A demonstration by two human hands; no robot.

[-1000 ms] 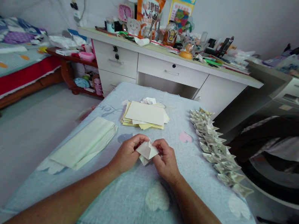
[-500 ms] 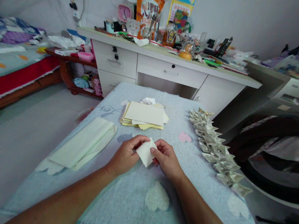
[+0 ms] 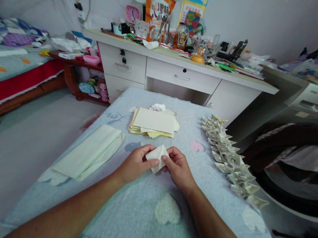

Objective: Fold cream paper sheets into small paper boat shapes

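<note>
Between my two hands is a small folded piece of white paper point(image 3: 159, 153), diamond-shaped with a crease down its middle. My left hand point(image 3: 136, 162) pinches its left side, the thumb lying across the front. My right hand point(image 3: 179, 168) grips the right side, thumb on the front and fingers behind, partly hidden. Beyond the hands lies a stack of cream and yellow paper sheets point(image 3: 155, 121). To the left rests a folded pale green sheet or cloth point(image 3: 90, 152). Along the right edge stand several folded paper boats point(image 3: 228, 157) in close rows.
A light blue patterned cloth point(image 3: 130, 219) covers the table. Crumpled white tissue point(image 3: 157, 107) sits behind the stack. Past the table stands a white desk point(image 3: 181, 74) crowded with objects. A washing machine point(image 3: 310, 103) is at right, a bed point(image 3: 12, 66) at left.
My left thumb has moved up and right onto the paper's front. The paper has turned slightly, and a raised middle crease now shows. Everything else stays where it was.
</note>
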